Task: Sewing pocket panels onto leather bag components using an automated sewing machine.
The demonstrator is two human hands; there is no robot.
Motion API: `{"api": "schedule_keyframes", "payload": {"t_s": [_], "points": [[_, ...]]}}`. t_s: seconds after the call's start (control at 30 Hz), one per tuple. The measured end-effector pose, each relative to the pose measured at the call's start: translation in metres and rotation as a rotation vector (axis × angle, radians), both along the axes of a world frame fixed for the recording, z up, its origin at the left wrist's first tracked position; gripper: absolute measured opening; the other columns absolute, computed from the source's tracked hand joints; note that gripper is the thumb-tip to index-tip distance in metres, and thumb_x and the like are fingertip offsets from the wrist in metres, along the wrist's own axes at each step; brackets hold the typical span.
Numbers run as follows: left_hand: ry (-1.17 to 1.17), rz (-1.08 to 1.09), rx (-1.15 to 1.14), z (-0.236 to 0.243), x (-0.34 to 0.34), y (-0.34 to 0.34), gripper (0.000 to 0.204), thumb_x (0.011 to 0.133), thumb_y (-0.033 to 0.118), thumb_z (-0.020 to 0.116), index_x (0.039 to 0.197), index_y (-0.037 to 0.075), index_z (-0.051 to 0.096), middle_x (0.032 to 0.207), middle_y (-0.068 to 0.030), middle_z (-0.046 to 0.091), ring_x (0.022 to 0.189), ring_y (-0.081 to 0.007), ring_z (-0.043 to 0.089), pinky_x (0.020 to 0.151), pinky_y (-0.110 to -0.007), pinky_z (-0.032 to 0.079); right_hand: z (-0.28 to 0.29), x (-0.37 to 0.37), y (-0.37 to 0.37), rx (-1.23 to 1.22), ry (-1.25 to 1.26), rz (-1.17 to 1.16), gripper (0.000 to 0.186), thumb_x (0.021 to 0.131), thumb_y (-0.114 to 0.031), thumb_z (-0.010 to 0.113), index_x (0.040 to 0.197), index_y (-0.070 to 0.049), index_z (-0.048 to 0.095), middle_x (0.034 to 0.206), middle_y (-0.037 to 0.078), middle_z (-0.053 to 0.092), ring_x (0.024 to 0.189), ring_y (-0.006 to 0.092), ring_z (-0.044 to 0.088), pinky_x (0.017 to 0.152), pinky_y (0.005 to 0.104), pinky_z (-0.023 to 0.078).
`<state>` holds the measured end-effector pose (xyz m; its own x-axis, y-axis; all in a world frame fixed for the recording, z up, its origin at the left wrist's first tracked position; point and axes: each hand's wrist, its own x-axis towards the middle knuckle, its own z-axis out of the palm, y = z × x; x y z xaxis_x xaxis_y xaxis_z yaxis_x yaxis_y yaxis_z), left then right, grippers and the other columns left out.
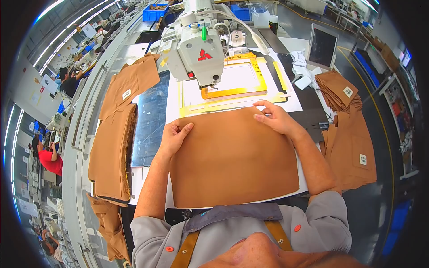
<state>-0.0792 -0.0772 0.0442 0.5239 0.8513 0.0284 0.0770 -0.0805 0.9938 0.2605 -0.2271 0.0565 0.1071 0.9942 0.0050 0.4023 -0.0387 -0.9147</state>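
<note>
A flat brown fabric panel (234, 161) is stretched out in front of me, its near edge close to my apron. My left hand (175, 135) grips its far left corner, thumb on top and the other fingers mostly hidden. At the far right corner, my right hand (280, 119) holds the cloth between thumb and fingers, with the index finger reaching past the edge. Just beyond the panel is a yellow-and-white template frame (259, 85) on the white work surface. Above it hangs the white head of a sewing machine (196, 51).
On the left lie a thick stack of brown panels (111, 152) and labelled brown pieces (129, 85) beside a shiny metal plate (151, 120). More labelled brown pieces (351, 147) hang at the right. A dark screen (322, 47) stands at the far right, near crumpled white material (304, 67).
</note>
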Motion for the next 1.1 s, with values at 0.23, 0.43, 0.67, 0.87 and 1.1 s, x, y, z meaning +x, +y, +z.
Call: {"api": "schedule_keyframes", "payload": {"t_s": [0.23, 0.43, 0.67, 0.87, 1.1], "points": [[0.466, 0.204, 0.467, 0.002, 0.047, 0.038, 0.024, 0.086, 0.021, 0.083, 0.089, 0.000, 0.073, 0.072, -0.0028, 0.069, 0.063, -0.0067, 0.058, 0.060, -0.026, 0.048, -0.021, 0.052, 0.022, 0.088, -0.124, -0.210, 0.031, 0.090, -0.019, 0.077, 0.115, -0.006, 0.066, 0.084, 0.008, 0.071, 0.076, 0.0159, 0.066, 0.071, 0.0321, 0.051], [0.485, 0.192, 0.403, -0.016, 0.067, 0.073, 0.021, 0.082, 0.022, 0.083, 0.087, 0.003, 0.075, 0.074, -0.0019, 0.066, 0.066, -0.0133, 0.061, 0.066, -0.032, 0.050, -0.019, 0.076, 0.044, 0.008, -0.458, -0.357, 0.025, 0.085, -0.025, 0.079, 0.097, -0.005, 0.071, 0.078, 0.009, 0.070, 0.075, 0.0225, 0.069, 0.070, 0.0339, 0.052], [0.659, 0.176, 0.474, -0.023, 0.077, 0.096, 0.019, 0.073, 0.027, 0.079, 0.075, 0.010, 0.073, 0.094, -0.0006, 0.060, 0.086, -0.0195, 0.062, 0.090, -0.041, 0.038, -0.021, 0.096, 0.065, -0.107, -0.326, -0.393, 0.023, 0.087, -0.026, 0.077, 0.095, -0.005, 0.072, 0.074, 0.006, 0.069, 0.069, 0.0180, 0.067, 0.066, 0.0325, 0.052], [0.629, 0.180, 0.530, -0.022, 0.074, 0.115, 0.016, 0.072, 0.025, 0.079, 0.075, 0.012, 0.072, 0.108, -0.0008, 0.060, 0.096, -0.0199, 0.061, 0.093, -0.043, 0.036, -0.023, 0.111, 0.091, -0.017, -0.386, -0.339, 0.023, 0.088, -0.028, 0.075, 0.094, -0.006, 0.072, 0.077, 0.006, 0.071, 0.072, 0.0177, 0.069, 0.067, 0.0336, 0.053], [0.726, 0.217, 0.686, -0.031, 0.097, 0.189, 0.027, 0.082, 0.031, 0.075, 0.101, 0.012, 0.074, 0.098, -0.0112, 0.072, 0.094, -0.0291, 0.067, 0.090, -0.046, 0.047, -0.029, 0.134, 0.152, 0.053, -0.525, -0.346, 0.025, 0.088, -0.030, 0.074, 0.094, -0.005, 0.072, 0.084, 0.010, 0.074, 0.082, 0.0265, 0.072, 0.074, 0.0395, 0.055]]}}
